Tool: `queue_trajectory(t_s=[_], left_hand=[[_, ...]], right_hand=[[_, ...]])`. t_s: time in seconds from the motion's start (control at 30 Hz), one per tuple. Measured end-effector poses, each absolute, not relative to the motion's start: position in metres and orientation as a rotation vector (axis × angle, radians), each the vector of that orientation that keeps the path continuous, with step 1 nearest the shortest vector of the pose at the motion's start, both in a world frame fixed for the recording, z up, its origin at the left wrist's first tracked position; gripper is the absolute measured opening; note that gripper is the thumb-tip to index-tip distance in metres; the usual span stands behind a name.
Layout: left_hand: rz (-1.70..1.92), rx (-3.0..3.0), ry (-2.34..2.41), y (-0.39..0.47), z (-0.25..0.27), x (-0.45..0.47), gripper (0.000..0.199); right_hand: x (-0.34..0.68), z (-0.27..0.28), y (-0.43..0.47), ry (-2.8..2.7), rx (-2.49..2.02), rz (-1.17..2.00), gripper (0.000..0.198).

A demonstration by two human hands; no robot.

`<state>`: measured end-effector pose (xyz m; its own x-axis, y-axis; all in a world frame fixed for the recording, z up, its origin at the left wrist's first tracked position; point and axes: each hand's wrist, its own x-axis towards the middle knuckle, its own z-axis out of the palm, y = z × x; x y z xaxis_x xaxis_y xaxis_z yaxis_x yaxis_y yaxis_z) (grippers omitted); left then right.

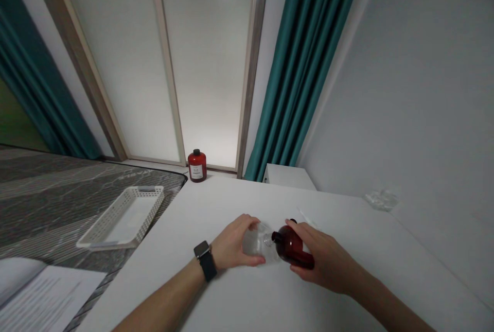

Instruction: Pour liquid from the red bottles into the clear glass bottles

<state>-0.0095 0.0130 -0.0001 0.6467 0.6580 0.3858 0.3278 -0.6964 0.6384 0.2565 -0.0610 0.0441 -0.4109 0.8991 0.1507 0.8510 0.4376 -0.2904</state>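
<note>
A dark red bottle (292, 247) lies tilted almost sideways in my right hand (326, 255), its neck pointing left. That neck is at the narrow mouth of a clear bottle (257, 242); whether the two touch I cannot tell. My left hand (234, 244), with a black watch (205, 260) on the wrist, is wrapped round the clear bottle over the white table (231, 301). No liquid can be made out. Near my right hand's fingertips, a thin clear stick-like thing (306, 217) rests on the table, partly hidden.
Another red bottle (197, 167), black-capped and labelled, stands at the table's far left corner. Left of the table are a white plastic basket (90, 234) and an open book (57, 296) on a grey patterned surface. Crumpled clear plastic (382, 200) lies by the right wall.
</note>
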Motion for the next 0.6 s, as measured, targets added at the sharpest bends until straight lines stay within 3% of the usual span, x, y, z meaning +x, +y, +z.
queue_trajectory(t_s=[0.6], left_hand=[[0.824,2.309,0.756,0.012,0.0,-0.008,0.069]], right_hand=[[0.257,0.057,-0.057,-2.493,-1.526,0.27,0.084]])
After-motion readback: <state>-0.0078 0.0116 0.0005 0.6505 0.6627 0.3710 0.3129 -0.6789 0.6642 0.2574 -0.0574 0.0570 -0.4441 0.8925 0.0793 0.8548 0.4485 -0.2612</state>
